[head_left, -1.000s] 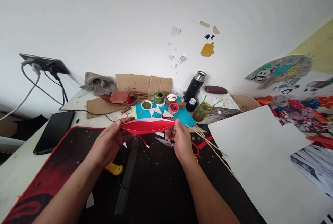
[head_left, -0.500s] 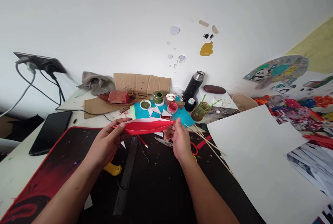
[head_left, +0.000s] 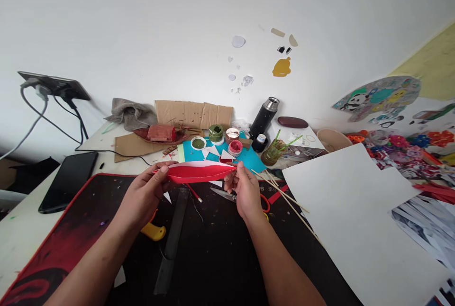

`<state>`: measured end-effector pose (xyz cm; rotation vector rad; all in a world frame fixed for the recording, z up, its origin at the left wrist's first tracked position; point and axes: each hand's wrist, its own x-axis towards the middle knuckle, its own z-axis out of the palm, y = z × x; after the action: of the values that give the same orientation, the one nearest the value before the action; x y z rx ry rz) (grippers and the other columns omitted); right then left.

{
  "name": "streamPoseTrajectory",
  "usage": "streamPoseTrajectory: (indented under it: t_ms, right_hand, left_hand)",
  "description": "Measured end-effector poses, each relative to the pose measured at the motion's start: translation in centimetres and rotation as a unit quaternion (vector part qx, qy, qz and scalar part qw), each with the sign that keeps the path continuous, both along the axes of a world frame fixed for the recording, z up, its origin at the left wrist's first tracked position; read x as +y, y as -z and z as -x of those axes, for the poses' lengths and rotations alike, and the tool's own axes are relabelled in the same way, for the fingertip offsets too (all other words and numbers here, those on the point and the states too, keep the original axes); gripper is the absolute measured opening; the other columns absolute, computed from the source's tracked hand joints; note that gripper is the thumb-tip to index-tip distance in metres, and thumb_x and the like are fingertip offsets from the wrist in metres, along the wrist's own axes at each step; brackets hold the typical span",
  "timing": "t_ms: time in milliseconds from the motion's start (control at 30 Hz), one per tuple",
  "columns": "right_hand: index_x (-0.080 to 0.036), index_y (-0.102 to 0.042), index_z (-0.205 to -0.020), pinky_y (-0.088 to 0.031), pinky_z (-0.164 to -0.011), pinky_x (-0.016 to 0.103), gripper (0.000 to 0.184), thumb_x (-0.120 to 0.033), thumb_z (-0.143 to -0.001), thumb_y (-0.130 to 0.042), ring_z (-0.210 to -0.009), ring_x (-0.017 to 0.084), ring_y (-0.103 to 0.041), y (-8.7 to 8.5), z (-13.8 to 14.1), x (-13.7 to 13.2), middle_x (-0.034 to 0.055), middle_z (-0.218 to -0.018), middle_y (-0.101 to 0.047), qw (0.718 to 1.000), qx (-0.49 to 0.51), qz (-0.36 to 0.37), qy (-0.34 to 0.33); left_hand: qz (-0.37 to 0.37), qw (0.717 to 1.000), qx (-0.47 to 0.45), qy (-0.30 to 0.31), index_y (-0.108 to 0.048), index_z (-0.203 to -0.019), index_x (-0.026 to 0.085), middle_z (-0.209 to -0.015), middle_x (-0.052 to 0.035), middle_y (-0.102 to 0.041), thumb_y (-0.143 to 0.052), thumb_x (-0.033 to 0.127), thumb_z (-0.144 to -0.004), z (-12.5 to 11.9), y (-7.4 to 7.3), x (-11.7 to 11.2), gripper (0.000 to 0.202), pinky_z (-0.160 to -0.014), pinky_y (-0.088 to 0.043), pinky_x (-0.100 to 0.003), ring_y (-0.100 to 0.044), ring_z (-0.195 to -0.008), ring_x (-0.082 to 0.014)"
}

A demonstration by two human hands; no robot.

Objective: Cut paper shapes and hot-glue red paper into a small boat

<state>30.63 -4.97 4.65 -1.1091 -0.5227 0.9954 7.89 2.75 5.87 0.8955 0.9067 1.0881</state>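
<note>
Our left hand (head_left: pixel 146 190) pinches red paper (head_left: pixel 199 173) at nine o'clock, right hand (head_left: pixel 248 194) at three (likely light, creasable: best held there).

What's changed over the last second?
The view has swung slightly right. The left hand now pinches the red piece slightly further in, its left tip showing past the thumb. Nothing was let go; the right hand still holds the other end. Scissors and pencil stayed put.
</note>
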Motion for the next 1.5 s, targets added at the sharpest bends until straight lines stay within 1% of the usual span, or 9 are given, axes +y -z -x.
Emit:
streamPoseTrajectory:
  t_ms: [167,300,400,533,767,867,1000,1233,1500]
  right_hand:
    - [-0.020,-0.069,-0.078,-0.038,-0.044,0.025,0.065,-0.082,-0.077,-0.088,-0.048,0.014,-0.058,-0.12,-0.19,0.10,0.0010,-0.065,-0.069,0.999,0.017,-0.012,0.028]
    - [-0.020,-0.069,-0.079,-0.037,-0.044,0.025,0.062,-0.079,-0.076,-0.091,-0.047,0.012,-0.056,-0.07,-0.14,0.14,-0.0006,-0.065,-0.068,0.999,0.009,-0.019,0.032]
    - [-0.020,-0.072,-0.084,-0.038,-0.044,0.025,0.057,-0.073,-0.076,-0.093,-0.047,0.012,-0.055,0.00,-0.08,0.12,-0.0016,-0.065,-0.067,0.999,0.001,-0.023,0.034]
    - [-0.020,-0.078,-0.093,-0.038,-0.045,0.025,0.049,-0.064,-0.078,-0.093,-0.047,0.012,-0.054,0.12,-0.11,0.08,-0.0029,-0.065,-0.066,0.999,-0.014,-0.016,0.041]
    - [-0.020,-0.077,-0.090,-0.038,-0.045,0.026,0.044,-0.061,-0.080,-0.092,-0.047,0.012,-0.052,0.33,-0.18,0.09,-0.0033,-0.064,-0.063,0.998,-0.030,-0.016,0.057]
    - [-0.021,-0.076,-0.088,-0.037,-0.045,0.026,0.045,-0.062,-0.081,-0.091,-0.047,0.012,-0.052,0.26,-0.23,0.09,-0.0033,-0.063,-0.063,0.997,-0.034,-0.017,0.062]
    - [-0.021,-0.072,-0.085,-0.036,-0.044,0.026,0.047,-0.065,-0.081,-0.090,-0.046,0.011,-0.051,0.09,-0.34,0.09,-0.0031,-0.063,-0.064,0.997,-0.030,-0.017,0.071]
    - [-0.021,-0.079,-0.099,-0.036,-0.044,0.025,0.051,-0.067,-0.083,-0.090,-0.047,0.011,-0.053,-0.10,-0.20,-0.13,-0.0033,-0.065,-0.065,0.998,-0.023,-0.040,0.051]
    - [-0.021,-0.079,-0.094,-0.037,-0.045,0.026,0.044,-0.061,-0.081,-0.093,-0.047,0.011,-0.052,0.02,-0.06,-0.04,-0.0033,-0.064,-0.064,0.998,-0.036,-0.029,0.050]
  left_hand:
    - [0.000,1.000,-0.001,-0.020,-0.086,-0.106,0.019,-0.105,-0.0106,-0.087,-0.099,0.065,-0.072,0.07,0.15,0.09,0.058,-0.080,-0.069,-0.036,-0.083,-0.097,-0.0290]
    - [0.000,1.000,0.002,-0.020,-0.086,-0.110,0.020,-0.106,-0.0097,-0.087,-0.098,0.064,-0.074,0.08,0.28,0.14,0.058,-0.081,-0.069,-0.036,-0.083,-0.096,-0.0289]
    - [-0.001,1.000,0.012,-0.018,-0.085,-0.108,0.019,-0.107,-0.0105,-0.087,-0.096,0.067,-0.074,0.01,0.35,0.19,0.059,-0.082,-0.069,-0.037,-0.083,-0.097,-0.0303]
    - [0.002,1.000,0.024,-0.007,-0.085,-0.109,0.018,-0.108,-0.0112,-0.087,-0.095,0.067,-0.076,0.11,0.60,0.27,0.060,-0.081,-0.068,-0.035,-0.083,-0.097,-0.0289]
    - [0.001,1.000,0.028,-0.002,-0.085,-0.107,0.019,-0.105,-0.0103,-0.087,-0.094,0.068,-0.077,0.25,0.99,0.29,0.058,-0.080,-0.068,-0.035,-0.082,-0.094,-0.0275]
    - [0.003,0.999,0.031,-0.011,-0.084,-0.105,0.018,-0.103,-0.0122,-0.086,-0.092,0.067,-0.078,0.15,0.84,0.34,0.056,-0.080,-0.068,-0.039,-0.082,-0.095,-0.0314]
    - [0.005,0.999,0.030,-0.030,-0.084,-0.102,0.019,-0.102,-0.0148,-0.086,-0.093,0.067,-0.075,0.17,0.59,0.44,0.056,-0.080,-0.068,-0.044,-0.082,-0.095,-0.0357]
    - [0.013,0.999,0.035,-0.031,-0.082,-0.098,0.019,-0.097,-0.0110,-0.086,-0.099,0.067,-0.068,0.23,0.35,0.41,0.059,-0.080,-0.068,-0.040,-0.082,-0.093,-0.0317]
    - [0.010,0.998,0.060,-0.022,-0.080,-0.098,0.019,-0.097,-0.0093,-0.086,-0.096,0.068,-0.071,0.13,0.44,0.42,0.058,-0.080,-0.069,-0.039,-0.083,-0.092,-0.0305]
